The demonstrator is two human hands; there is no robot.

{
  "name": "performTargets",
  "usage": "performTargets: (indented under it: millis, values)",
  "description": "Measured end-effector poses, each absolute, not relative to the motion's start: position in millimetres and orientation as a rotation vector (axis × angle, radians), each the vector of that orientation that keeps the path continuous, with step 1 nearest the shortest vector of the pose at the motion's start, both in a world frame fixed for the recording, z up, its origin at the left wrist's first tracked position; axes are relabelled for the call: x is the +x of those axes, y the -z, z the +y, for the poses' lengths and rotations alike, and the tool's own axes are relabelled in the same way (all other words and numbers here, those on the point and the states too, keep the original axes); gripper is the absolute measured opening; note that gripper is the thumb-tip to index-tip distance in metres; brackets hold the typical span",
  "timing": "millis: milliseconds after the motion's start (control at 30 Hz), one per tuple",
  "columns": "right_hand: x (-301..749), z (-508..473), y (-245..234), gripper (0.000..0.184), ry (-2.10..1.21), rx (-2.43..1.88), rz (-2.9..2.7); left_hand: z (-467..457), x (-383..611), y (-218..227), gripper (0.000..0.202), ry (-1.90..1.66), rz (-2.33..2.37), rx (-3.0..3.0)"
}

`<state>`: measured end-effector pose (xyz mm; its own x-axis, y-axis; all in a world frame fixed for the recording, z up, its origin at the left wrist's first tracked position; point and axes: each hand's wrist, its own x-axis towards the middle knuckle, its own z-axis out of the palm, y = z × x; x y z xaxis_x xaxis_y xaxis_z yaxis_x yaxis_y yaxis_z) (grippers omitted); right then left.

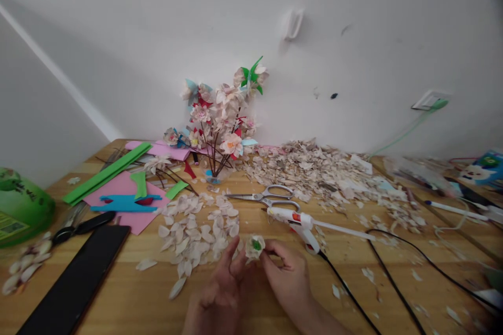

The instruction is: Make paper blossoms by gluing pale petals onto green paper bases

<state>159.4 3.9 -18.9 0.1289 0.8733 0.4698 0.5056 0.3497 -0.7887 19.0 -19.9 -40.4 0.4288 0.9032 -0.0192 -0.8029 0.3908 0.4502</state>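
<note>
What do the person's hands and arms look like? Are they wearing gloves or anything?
No gloves. Both the left hand and the right hand are bare, and so are the fingers. No rings, watch or bracelet show. The wrists and the bit of forearm in view are bare too, with no sleeves reaching them.
</note>
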Motion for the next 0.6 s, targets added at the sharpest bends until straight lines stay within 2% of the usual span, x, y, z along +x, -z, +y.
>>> performTargets:
  millis: [333, 600]
  values:
    - [168, 5, 20, 0.017, -0.256, -1.293, -1.662, -13, 14, 23, 0.062, -1.103, 0.382, 0.343]
    - [174, 4, 16, 0.019, -0.1, -1.155, -1.841, 11, -4, 5, 0.049, -1.394, 0.83, 0.437]
